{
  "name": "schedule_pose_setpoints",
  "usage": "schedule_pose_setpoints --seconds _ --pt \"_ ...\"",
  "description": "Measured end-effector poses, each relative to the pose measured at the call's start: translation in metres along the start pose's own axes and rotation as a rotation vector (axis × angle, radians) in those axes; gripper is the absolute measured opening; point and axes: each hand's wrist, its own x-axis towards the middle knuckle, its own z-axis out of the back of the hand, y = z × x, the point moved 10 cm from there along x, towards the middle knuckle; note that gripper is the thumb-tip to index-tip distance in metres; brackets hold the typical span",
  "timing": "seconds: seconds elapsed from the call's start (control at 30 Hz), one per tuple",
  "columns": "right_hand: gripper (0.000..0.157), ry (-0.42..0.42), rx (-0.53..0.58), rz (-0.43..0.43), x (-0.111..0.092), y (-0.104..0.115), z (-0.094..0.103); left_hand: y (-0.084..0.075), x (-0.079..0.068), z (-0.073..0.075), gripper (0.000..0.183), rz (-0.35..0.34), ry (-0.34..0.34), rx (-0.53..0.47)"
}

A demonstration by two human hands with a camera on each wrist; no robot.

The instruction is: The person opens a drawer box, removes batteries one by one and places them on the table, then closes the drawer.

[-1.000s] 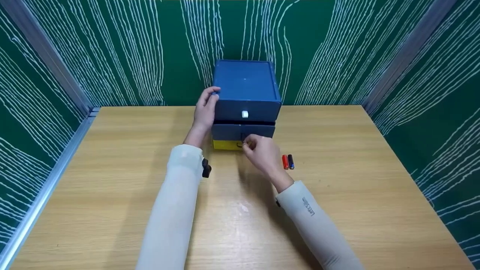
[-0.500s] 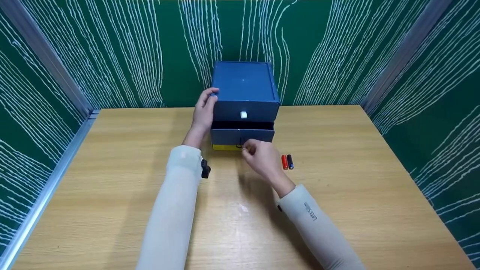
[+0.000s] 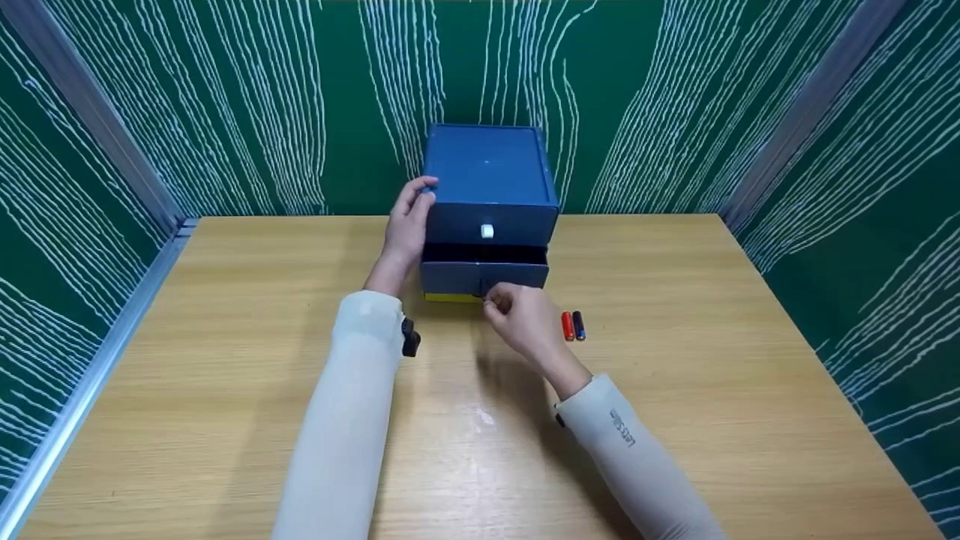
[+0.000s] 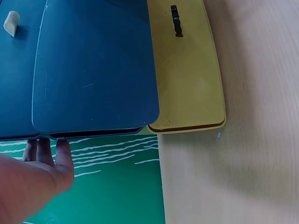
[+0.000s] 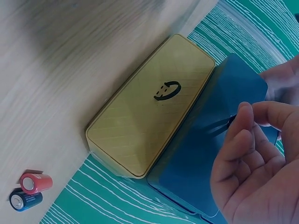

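Observation:
A small blue drawer cabinet (image 3: 487, 165) stands at the back of the table. Its middle drawer (image 3: 450, 277) is pulled partly out, with a dark gap above the front. My right hand (image 3: 529, 319) pinches that drawer's black loop handle (image 5: 218, 126) between thumb and forefinger, the other fingers curled. Against the cabinet's left side rests my left hand (image 3: 407, 225); in the left wrist view its fingertips (image 4: 63, 148) touch the side with the fingers extended. Below is a yellow drawer (image 5: 149, 116), closed, with its own black handle (image 5: 170, 91).
The top drawer, closed, has a white knob (image 3: 487, 231). Right of the right hand, a red battery (image 3: 568, 326) and a dark battery (image 3: 579, 326) lie side by side on the wooden table (image 3: 225, 375). Green walls with white lines enclose the table.
The middle drawer has slid further out toward me, widening the gap above it and covering more of the yellow drawer. My right hand has come back with it; the left hand stays.

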Motion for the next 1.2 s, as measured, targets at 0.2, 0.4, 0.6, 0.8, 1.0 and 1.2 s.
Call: schedule_pose_setpoints --seconds 0.2,0.4,0.6,0.8,1.0,1.2 --pt "0.008 -0.001 -0.006 0.024 -0.002 0.003 0.0 0.001 0.001 0.001 0.03 -0.003 0.002 -0.015" --pt "0.008 0.029 0.013 0.027 -0.006 0.006 0.0 -0.002 0.002 0.0 0.031 -0.023 0.015 -0.057" --pt "0.008 0.045 0.008 0.008 -0.01 0.006 0.001 0.0 0.002 -0.002 0.033 -0.009 0.049 -0.088" --pt "0.007 0.066 0.024 -0.004 -0.015 0.007 0.0 0.011 0.011 -0.001 0.031 -0.02 0.061 -0.101" --pt "0.008 0.068 0.025 0.038 -0.021 0.012 0.001 0.018 0.016 -0.001 0.03 -0.051 0.06 -0.092" --pt "0.008 0.102 0.047 0.029 -0.025 0.011 0.0 0.016 0.015 -0.002 0.031 -0.045 0.067 -0.096"
